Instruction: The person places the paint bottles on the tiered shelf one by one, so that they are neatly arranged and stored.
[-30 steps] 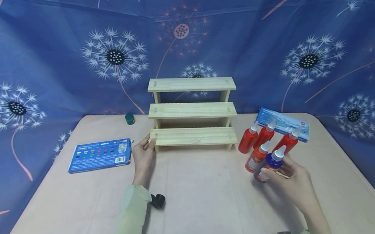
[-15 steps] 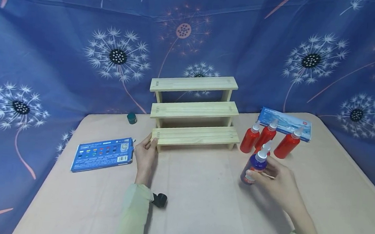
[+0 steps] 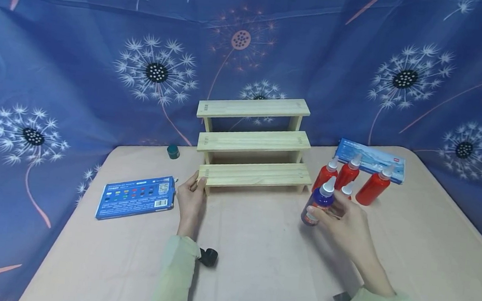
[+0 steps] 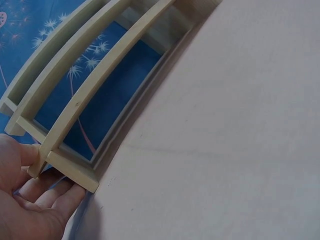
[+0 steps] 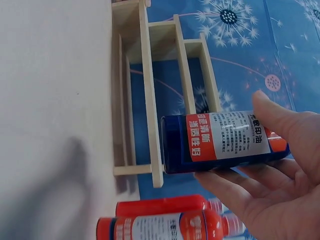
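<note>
A three-step wooden rack (image 3: pixel 256 175) stands at the middle back of the table. My left hand (image 3: pixel 190 202) grips the left end of its lowest step, thumb on top and fingers underneath, as the left wrist view shows. My right hand (image 3: pixel 349 227) holds a dark blue bottle (image 5: pixel 225 140) with a white nozzle cap and a printed label. In the head view the blue bottle is off the table, tilted a little, in front of the rack's right end. Red bottles (image 3: pixel 373 188) stand just behind the right hand, one mostly hidden by it.
A blue flat box (image 3: pixel 138 198) lies left of the rack, and another blue box (image 3: pixel 371 159) lies behind the red bottles. A small dark green jar (image 3: pixel 173 151) sits at the back left. Patterned blue cloth (image 3: pixel 161 29) hangs behind the table.
My right hand has carried the blue bottle left and slightly up, away from the red bottles and nearer the rack. My left hand keeps its grip on the rack; the whole view shifts slightly.
</note>
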`<action>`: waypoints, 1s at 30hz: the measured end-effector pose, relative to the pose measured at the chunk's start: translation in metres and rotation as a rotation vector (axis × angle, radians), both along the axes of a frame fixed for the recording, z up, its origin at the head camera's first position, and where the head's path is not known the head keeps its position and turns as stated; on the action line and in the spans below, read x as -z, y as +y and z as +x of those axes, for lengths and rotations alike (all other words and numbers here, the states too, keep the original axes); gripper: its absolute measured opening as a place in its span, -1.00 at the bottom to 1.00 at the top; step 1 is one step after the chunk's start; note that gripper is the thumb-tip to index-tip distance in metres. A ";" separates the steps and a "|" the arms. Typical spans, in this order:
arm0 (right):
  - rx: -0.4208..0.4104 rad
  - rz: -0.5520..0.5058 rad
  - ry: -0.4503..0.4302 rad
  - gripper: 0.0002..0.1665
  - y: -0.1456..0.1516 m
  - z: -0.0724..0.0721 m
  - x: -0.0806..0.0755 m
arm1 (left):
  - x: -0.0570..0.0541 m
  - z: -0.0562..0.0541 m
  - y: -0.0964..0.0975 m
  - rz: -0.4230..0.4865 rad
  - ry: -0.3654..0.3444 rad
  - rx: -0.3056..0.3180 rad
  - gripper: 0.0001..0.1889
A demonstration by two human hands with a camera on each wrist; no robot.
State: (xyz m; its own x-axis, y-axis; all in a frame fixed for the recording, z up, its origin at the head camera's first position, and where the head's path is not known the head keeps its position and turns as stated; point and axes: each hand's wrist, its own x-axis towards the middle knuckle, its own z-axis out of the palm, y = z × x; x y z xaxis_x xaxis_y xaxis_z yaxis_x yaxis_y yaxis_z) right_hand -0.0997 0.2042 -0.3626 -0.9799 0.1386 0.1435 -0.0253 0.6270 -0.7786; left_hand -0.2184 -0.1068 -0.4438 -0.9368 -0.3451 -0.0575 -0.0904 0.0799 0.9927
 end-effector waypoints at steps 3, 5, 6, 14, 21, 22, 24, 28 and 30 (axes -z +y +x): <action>-0.010 -0.011 0.033 -0.29 -0.006 -0.007 -0.002 | 0.000 0.000 0.000 -0.020 0.013 -0.014 -0.57; -0.019 -0.031 0.048 -0.30 -0.009 -0.012 -0.002 | 0.001 0.000 0.000 -0.034 0.019 -0.020 -0.58; -0.024 -0.040 0.048 -0.30 -0.011 -0.014 -0.002 | 0.001 -0.001 0.000 -0.034 0.023 -0.019 -0.58; -0.046 -0.079 0.037 -0.30 -0.023 -0.032 -0.003 | 0.004 -0.002 0.000 -0.050 0.029 -0.015 -0.57; -0.044 -0.081 0.062 -0.34 -0.031 -0.049 -0.006 | 0.003 -0.001 0.000 -0.032 0.021 -0.018 -0.57; -0.047 -0.090 0.064 -0.33 -0.032 -0.052 -0.006 | 0.003 -0.001 0.001 -0.033 0.020 -0.021 -0.57; -0.054 -0.100 0.070 -0.32 -0.033 -0.056 -0.007 | 0.003 -0.001 0.001 -0.038 0.020 -0.026 -0.58; -0.071 -0.104 0.079 -0.30 -0.036 -0.066 -0.010 | 0.003 -0.001 0.001 -0.047 0.024 -0.031 -0.58; -0.079 -0.104 0.090 -0.30 -0.038 -0.070 -0.013 | 0.003 -0.001 0.001 -0.049 0.026 -0.032 -0.57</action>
